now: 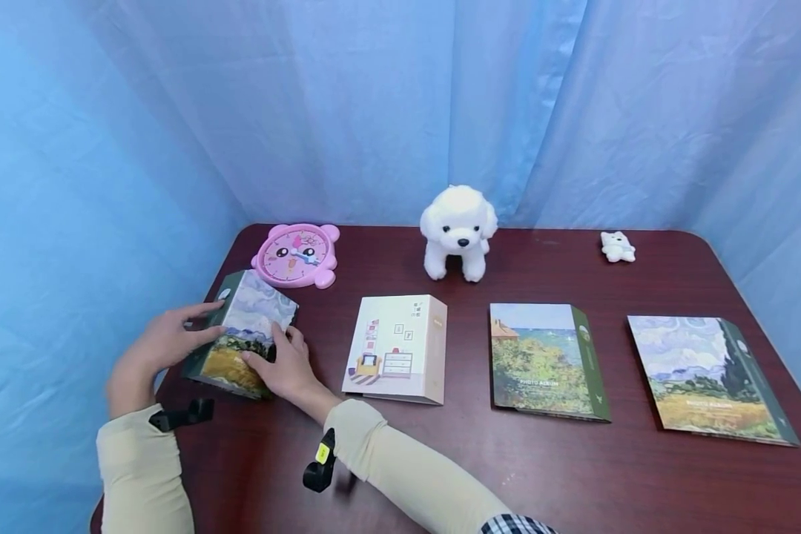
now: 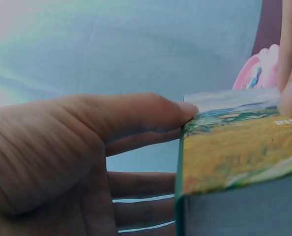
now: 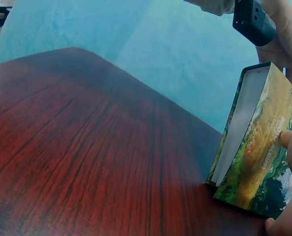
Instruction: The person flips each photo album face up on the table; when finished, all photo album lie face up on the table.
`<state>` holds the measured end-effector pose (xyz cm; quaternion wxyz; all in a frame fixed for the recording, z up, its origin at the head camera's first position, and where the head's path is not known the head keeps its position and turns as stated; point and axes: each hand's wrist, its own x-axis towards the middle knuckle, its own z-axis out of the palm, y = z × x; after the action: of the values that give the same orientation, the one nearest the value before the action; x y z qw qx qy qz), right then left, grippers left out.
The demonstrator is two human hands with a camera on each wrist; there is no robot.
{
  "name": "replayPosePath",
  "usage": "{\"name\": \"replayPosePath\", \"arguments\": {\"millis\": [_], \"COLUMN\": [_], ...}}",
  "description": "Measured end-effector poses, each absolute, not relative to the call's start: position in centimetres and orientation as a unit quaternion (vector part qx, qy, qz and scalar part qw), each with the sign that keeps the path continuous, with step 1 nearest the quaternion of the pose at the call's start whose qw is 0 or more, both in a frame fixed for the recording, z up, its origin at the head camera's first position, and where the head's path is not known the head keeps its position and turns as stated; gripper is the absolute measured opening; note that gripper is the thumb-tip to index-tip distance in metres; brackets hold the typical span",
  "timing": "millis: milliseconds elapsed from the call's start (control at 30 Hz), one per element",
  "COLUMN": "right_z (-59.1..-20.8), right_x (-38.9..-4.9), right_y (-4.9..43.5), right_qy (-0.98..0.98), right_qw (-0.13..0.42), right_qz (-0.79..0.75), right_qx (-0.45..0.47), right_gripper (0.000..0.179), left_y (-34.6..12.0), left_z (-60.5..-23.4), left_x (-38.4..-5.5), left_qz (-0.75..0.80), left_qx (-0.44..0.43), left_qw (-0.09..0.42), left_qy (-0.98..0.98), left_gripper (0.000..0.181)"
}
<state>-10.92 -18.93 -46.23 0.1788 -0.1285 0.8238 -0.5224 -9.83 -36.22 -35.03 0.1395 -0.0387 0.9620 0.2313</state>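
A thick photo album [image 1: 252, 298] with a painted field-and-sky cover and green spine is at the table's left end. My left hand [image 1: 163, 340] holds it by the spine side; in the left wrist view the thumb [image 2: 151, 114] lies at the cover's edge and the other fingers are partly hidden behind the spine. Across from it, my right hand [image 1: 292, 365] grips the opposite side, its thumb on the cover. In the right wrist view the album [image 3: 254, 152] looks tilted, its lower edge right at the tabletop and its pale page block showing.
Right of my hands lie a cream album [image 1: 394, 348], a garden-and-sea album [image 1: 541, 360] and another field-picture album [image 1: 704, 378]. Along the back of the brown table [image 1: 387, 259] are a pink toy clock [image 1: 294, 256], a white plush dog [image 1: 459, 230] and a small white plush [image 1: 617, 247]. Blue curtains surround it.
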Motion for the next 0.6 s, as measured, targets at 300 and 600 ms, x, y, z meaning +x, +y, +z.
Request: {"name": "replayPosePath", "arguments": {"millis": [300, 600], "right_z": [-46.8, -47.7], "right_x": [-10.4, -10.2], "right_y": [-19.0, -19.0], "right_qy": [0.838, 0.852], "right_qw": [0.179, 0.182], "right_qz": [-0.498, -0.46], "right_qx": [-0.134, -0.17], "right_gripper": [0.078, 0.083], "left_y": [-39.2, -41.4], "left_z": [-37.9, -42.1], "left_x": [-8.9, -8.4], "left_qz": [0.359, 0.47], "left_qx": [-0.088, -0.121], "left_qw": [0.178, 0.157], "left_qy": [0.912, 0.86], "left_gripper": [0.075, 0.075]}}
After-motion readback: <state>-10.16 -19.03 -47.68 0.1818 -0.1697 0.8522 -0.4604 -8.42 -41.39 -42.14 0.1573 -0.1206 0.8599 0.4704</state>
